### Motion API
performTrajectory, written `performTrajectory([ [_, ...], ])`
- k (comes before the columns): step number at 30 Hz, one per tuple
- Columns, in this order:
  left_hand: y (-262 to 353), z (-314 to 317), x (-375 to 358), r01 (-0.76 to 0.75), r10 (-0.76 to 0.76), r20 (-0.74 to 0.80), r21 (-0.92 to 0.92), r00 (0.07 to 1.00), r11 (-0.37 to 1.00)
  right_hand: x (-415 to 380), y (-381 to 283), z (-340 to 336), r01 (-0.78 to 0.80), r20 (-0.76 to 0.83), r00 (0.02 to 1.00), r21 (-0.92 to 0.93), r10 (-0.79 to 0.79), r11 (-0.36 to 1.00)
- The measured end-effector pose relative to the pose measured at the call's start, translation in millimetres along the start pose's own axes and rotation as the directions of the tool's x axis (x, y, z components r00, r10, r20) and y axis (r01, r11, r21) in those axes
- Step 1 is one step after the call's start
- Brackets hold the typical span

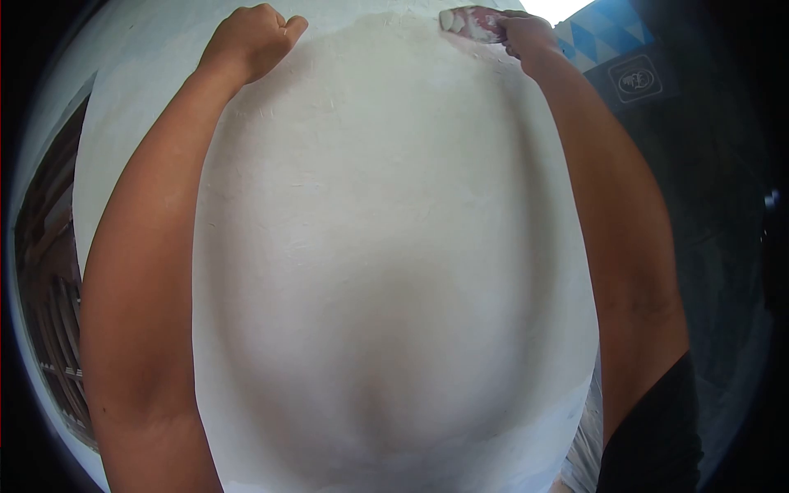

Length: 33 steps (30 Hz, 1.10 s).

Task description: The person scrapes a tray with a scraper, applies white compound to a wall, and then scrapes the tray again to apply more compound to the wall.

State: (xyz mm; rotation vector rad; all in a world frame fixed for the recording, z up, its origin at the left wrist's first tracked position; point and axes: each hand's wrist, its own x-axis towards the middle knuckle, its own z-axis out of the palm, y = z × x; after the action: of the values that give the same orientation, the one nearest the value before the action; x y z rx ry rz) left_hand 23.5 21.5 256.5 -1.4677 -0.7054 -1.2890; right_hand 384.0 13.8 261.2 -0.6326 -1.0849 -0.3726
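Note:
A pale plastered wall (394, 189) fills most of the head view, with small scratches and faint marks on its surface. At the upper left, my left hand (256, 41) is closed in a fist against the wall, thumb toward the right, and nothing shows sticking out of it. My right hand (530, 39), up at the wall's top right, is closed around a flat reddish tool smeared with white (477, 24). Its whitish end points left and lies close over the wall. Fingers cover its other end, and I cannot tell what kind of tool it is.
Left of the wall is a dark opening with slats or bars (57, 329). Behind my right forearm hangs a blue-and-white checked panel (604, 33) above a dark surface with a round logo (635, 80). Crumpled, shiny sheeting (585, 448) shows at the lower right.

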Motion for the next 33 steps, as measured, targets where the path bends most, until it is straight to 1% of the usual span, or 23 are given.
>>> performTrajectory([
  [2, 0, -1, 0, -0.005, 0.005, -0.012, 0.005, 1.000, 1.000, 4, 1, -4, -0.115, -0.058, 0.990, 0.236, 0.132, 0.965],
  [3, 1, -2, 0, 0.005, -0.005, 0.007, 0.014, 1.000, 1.000, 4, 0, -2, -0.107, -0.035, 0.992, 0.277, 0.122, 0.955],
  [4, 3, -2, 0, 0.013, -0.013, 0.025, 0.021, 1.000, 1.000, -3, -7, 3, -0.107, -0.037, 0.992, 0.277, 0.122, 0.955],
  [6, 4, -2, 2, 0.016, -0.016, 0.019, 0.018, 1.000, 1.000, -13, -15, 11, -0.018, -0.012, 1.000, 0.119, 0.020, 0.993],
  [7, 3, -2, 1, 0.023, -0.023, 0.016, 0.018, 1.000, 1.000, -11, -13, 9, -0.017, -0.011, 1.000, 0.117, 0.019, 0.993],
  [8, 2, -1, 1, 0.023, -0.023, 0.018, 0.016, 1.000, 1.000, -12, -10, 4, -0.001, -0.033, 0.999, -0.052, -0.001, 0.999],
  [9, 0, 1, 1, 0.006, -0.006, -0.002, 0.011, 1.000, 1.000, -10, -4, -1, 0.012, -0.051, 0.998, -0.219, -0.024, 0.976],
  [10, 0, 1, 0, -0.010, 0.010, -0.023, 0.008, 1.000, 1.000, -4, 2, -7, 0.013, -0.049, 0.998, -0.219, -0.024, 0.976],
  [11, 0, 0, -1, -0.008, 0.008, -0.022, 0.009, 1.000, 1.000, 2, 7, -14, -0.058, -0.062, 0.997, -0.061, 0.054, 0.996],
  [12, 2, -1, -1, 0.007, -0.007, -0.004, 0.010, 1.000, 1.000, 4, 7, -16, -0.126, -0.062, 0.989, 0.102, 0.133, 0.987],
  [13, 3, -2, -1, 0.021, -0.021, 0.014, 0.010, 1.000, 1.000, 6, 8, -14, -0.121, -0.041, 0.990, 0.210, 0.133, 0.970],
  [14, 4, -4, -2, 0.021, -0.021, 0.013, 0.012, 1.000, 1.000, 8, 9, -9, -0.120, -0.041, 0.990, 0.212, 0.132, 0.970],
  [16, 5, -4, -1, 0.026, -0.026, 0.009, 0.019, 1.000, 0.999, -17, -17, 10, -0.026, -0.049, 0.998, 0.163, 0.034, 0.986],
  [17, 6, -4, -1, 0.026, -0.026, 0.009, 0.018, 1.000, 0.999, -22, -23, 14, 0.030, -0.040, 0.999, 0.043, -0.028, 0.999],
  [18, 6, -5, -2, 0.025, -0.025, 0.007, 0.016, 1.000, 1.000, -19, -20, 12, 0.030, -0.038, 0.999, 0.042, -0.028, 0.999],
  [23, 1, -3, -2, 0.005, -0.006, 0.024, 0.038, 1.000, 0.999, 18, 14, -12, -0.129, 0.014, 0.992, 0.086, 0.128, 0.988],
  [24, 2, -3, -2, 0.003, -0.004, 0.012, 0.031, 1.000, 0.999, 14, 11, -9, -0.128, 0.016, 0.992, 0.088, 0.127, 0.988],
  [26, 5, -4, -1, -0.004, 0.004, -0.002, 0.023, 1.000, 1.000, 0, 1, 0, -0.120, -0.028, 0.991, 0.299, 0.134, 0.947],
  [27, 5, -5, -1, 0.006, -0.006, 0.010, 0.027, 1.000, 1.000, -2, -3, 3, -0.117, -0.031, 0.991, 0.299, 0.132, 0.947],
  [29, 6, -6, -1, 0.017, -0.017, 0.024, 0.029, 1.000, 0.999, -8, -9, 8, -0.045, -0.025, 0.999, 0.094, 0.047, 0.995],
  [30, 2, -3, 0, 0.006, -0.006, -0.003, 0.026, 1.000, 1.000, -8, -7, 4, -0.046, -0.023, 0.999, 0.091, 0.048, 0.995],
  [32, 1, -1, -1, -0.005, 0.006, -0.025, 0.022, 1.000, 1.000, -2, 7, -20, -0.107, -0.016, 0.994, -0.163, 0.106, 0.981],
  [33, 1, -2, -1, -0.007, 0.008, -0.018, 0.030, 1.000, 1.000, 19, 30, -30, -0.139, 0.012, 0.990, -0.030, 0.140, 0.990],
])
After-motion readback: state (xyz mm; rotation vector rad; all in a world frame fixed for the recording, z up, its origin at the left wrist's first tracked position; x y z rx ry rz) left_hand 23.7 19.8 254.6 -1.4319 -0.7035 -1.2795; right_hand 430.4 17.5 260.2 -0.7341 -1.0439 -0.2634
